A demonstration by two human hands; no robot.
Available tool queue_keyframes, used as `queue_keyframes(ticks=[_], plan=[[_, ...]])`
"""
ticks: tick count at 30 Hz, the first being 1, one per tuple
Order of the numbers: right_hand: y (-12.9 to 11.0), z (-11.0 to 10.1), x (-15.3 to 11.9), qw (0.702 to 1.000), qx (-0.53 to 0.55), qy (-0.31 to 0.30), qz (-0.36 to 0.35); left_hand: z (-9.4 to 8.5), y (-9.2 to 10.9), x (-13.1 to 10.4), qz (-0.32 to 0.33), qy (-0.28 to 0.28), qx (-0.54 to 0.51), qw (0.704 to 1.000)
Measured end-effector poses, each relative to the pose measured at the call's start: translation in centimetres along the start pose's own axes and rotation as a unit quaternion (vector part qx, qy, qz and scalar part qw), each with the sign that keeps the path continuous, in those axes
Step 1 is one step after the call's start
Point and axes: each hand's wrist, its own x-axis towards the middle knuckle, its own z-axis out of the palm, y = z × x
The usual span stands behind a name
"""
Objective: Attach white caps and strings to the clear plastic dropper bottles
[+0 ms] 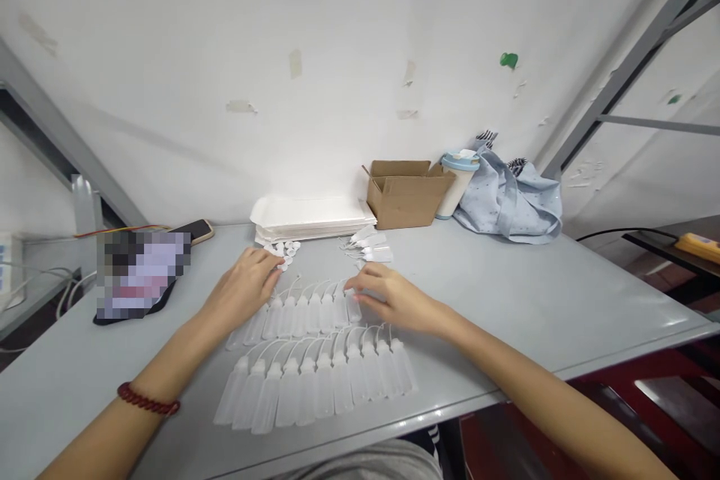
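Note:
Two rows of translucent plastic bottles with white caps and thin curved tethers lie on the grey table. The nearer row [307,394] is longer; the farther row [307,315] lies between my hands. My right hand [391,296] has its fingers closed round the top of the rightmost bottle [353,307] in the farther row. My left hand [247,286] reaches beside a small pile of white caps [288,249], its fingertips touching the pile's edge; whether it pinches a cap is unclear. A few loose bottles [378,253] lie beyond my right hand.
At the back stand stacked white trays [315,219], an open cardboard box [408,199], a lidded cup [454,187] and a light blue cloth bag [506,199]. On the left are a phone [201,229] and a pixelated item [140,277]. The table's front edge [439,418] is near my body.

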Motion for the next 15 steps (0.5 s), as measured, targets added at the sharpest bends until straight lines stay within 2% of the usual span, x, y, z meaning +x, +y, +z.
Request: queue_keyframes(ticks=[6, 12, 15], plan=[[0.03, 0.51, 0.23, 0.998, 0.033, -0.055, 0.006, 0.74, -0.09, 0.14, 0.001, -0.025, -0.007, 1.000], [0.51, 0.50, 0.38, 0.998, 0.028, -0.058, 0.007, 0.81, 0.04, 0.26, -0.005, -0.037, -0.020, 0.999], [0.41, 0.53, 0.31, 0.997, -0.009, -0.051, 0.050, 0.76, 0.01, 0.30, -0.018, -0.039, -0.023, 0.999]])
